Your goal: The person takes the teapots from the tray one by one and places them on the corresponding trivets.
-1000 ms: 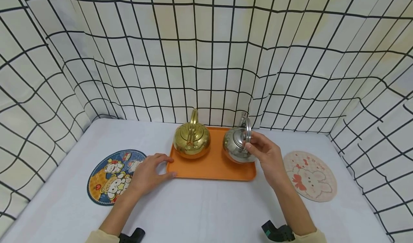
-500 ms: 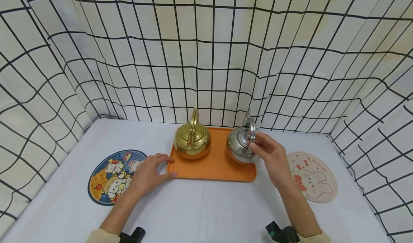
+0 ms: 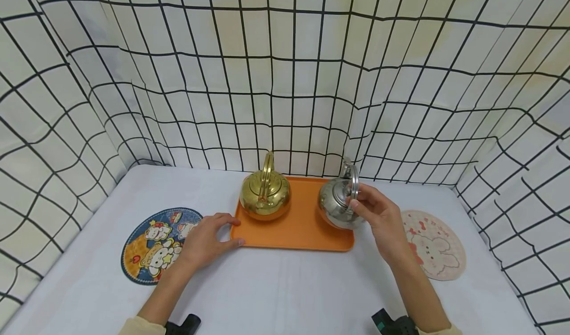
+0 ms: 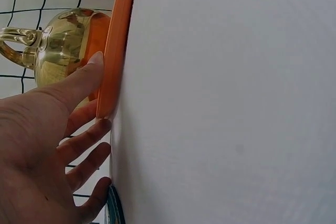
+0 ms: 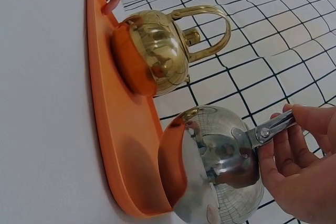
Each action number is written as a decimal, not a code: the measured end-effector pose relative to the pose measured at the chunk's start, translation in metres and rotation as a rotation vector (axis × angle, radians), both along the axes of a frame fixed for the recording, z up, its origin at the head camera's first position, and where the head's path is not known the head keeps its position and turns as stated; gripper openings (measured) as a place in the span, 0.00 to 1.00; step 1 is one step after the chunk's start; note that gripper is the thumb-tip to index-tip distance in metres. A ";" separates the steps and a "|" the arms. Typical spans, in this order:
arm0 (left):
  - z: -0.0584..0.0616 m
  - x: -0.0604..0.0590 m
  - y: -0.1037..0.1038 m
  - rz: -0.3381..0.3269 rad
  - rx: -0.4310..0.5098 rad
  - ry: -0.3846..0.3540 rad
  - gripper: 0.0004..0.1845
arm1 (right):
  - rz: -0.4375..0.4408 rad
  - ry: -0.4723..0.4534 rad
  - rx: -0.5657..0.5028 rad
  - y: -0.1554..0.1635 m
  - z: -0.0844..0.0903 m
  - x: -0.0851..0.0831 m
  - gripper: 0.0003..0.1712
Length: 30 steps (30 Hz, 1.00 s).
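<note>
A silver kettle [image 3: 335, 207] stands at the right end of an orange tray [image 3: 294, 236], its body overlapping the tray's right edge. My right hand [image 3: 385, 221] grips its upright handle [image 5: 275, 128] between thumb and fingers. A dark shadow lies on the tray beside the kettle in the right wrist view. On the tray's left part sits a gold kettle [image 3: 263, 196], handle up, untouched. My left hand [image 3: 206, 243] holds the tray's near left corner, with the thumb [image 4: 89, 74] over the rim and the fingers spread along the end.
Left on the white tablecloth [image 3: 285, 295] is a round blue mat [image 3: 153, 243] with cartoon animals, partly under my left hand. A round pink rabbit mat [image 3: 438, 248] lies on the right, partly behind my right forearm. Black-gridded white cloth [image 3: 303, 77] walls the back and sides.
My right hand has carried the silver kettle a little to the right, toward the tray's right edge. The left hand, the tray and the gold kettle have stayed in place.
</note>
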<state>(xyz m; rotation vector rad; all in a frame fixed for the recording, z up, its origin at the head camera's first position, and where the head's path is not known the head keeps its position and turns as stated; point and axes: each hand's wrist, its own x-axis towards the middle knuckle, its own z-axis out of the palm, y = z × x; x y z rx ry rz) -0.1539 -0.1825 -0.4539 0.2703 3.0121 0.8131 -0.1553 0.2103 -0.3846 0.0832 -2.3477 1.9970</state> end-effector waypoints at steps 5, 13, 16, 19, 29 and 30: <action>0.000 0.001 0.001 0.001 0.001 -0.002 0.26 | -0.010 -0.004 -0.003 0.003 0.001 0.002 0.25; 0.001 0.001 0.001 -0.004 -0.006 0.000 0.26 | -0.029 -0.018 0.017 0.010 0.002 0.005 0.25; 0.000 0.001 0.001 -0.004 -0.005 0.002 0.26 | -0.031 -0.008 0.020 0.013 0.000 0.005 0.25; 0.000 0.001 0.000 -0.007 0.001 0.008 0.25 | -0.027 0.006 0.017 0.016 -0.001 0.006 0.25; 0.002 0.002 0.001 -0.005 0.005 0.015 0.25 | -0.045 0.004 0.028 0.024 -0.001 0.008 0.26; 0.002 0.002 0.001 -0.005 0.006 0.015 0.25 | -0.046 0.002 0.028 0.025 -0.001 0.008 0.26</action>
